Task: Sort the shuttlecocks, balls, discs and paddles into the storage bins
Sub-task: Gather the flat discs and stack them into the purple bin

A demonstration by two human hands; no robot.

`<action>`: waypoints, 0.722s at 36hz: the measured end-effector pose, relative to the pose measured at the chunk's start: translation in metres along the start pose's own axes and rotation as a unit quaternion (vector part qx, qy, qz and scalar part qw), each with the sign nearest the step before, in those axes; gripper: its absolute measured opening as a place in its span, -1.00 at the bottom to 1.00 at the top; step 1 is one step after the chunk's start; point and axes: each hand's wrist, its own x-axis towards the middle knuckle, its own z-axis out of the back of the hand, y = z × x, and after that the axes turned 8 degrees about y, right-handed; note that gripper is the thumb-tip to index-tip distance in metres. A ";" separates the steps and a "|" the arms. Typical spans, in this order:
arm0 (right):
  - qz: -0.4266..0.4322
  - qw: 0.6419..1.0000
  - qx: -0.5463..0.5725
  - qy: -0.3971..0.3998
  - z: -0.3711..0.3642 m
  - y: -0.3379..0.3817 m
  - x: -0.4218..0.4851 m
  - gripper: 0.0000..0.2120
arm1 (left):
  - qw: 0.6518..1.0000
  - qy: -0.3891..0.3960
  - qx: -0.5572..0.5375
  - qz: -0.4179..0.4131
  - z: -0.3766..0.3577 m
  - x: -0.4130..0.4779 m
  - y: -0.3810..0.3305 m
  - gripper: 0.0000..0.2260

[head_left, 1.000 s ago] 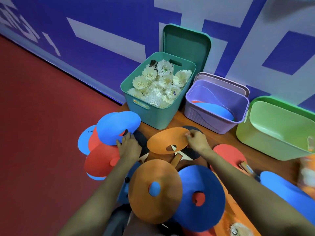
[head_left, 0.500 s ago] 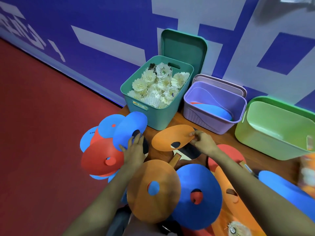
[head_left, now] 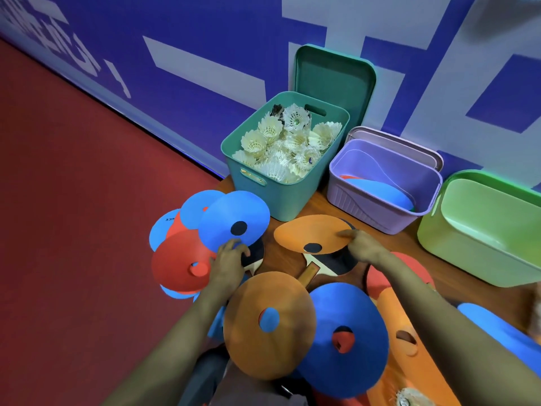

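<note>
My left hand (head_left: pixel 229 262) grips the near edge of a blue disc (head_left: pixel 231 213) that lies over a pile of red and blue discs (head_left: pixel 178 265) at the table's left end. My right hand (head_left: pixel 363 247) pinches the right rim of an orange disc (head_left: pixel 307 231), tilted above a black paddle (head_left: pixel 330 263). A second dark paddle (head_left: pixel 256 254) peeks out by my left hand. Closer to me lie an orange disc (head_left: pixel 263 326) and a blue disc (head_left: pixel 351 341). The teal bin (head_left: pixel 281 197) is full of white shuttlecocks (head_left: pixel 281 145).
A purple bin (head_left: pixel 366 206) with a blue disc inside stands right of the teal bin, then a green bin (head_left: pixel 468 253). Lids lean on the blue-and-grey wall behind. More discs lie at the right, and a loose shuttlecock (head_left: pixel 409 399) at the bottom edge. Red floor lies left.
My left hand has brought the blue disc down and to the right, over the dark paddle. My right hand has shifted right with the orange disc, uncovering the black paddle.
</note>
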 end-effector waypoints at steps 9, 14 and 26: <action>-0.024 0.993 -0.072 -0.085 0.012 0.031 -0.009 -0.53 | 0.998 -0.004 0.023 -0.058 -0.002 -0.003 0.005 -0.42; 0.086 0.974 -0.118 -0.173 -0.010 0.063 -0.023 -0.65 | 0.998 -0.006 0.011 -0.060 -0.005 -0.003 0.007 -0.50; 0.229 0.947 -0.219 0.055 -0.076 0.150 0.005 -0.48 | 0.995 0.001 -0.061 -0.079 0.002 -0.009 0.025 -0.65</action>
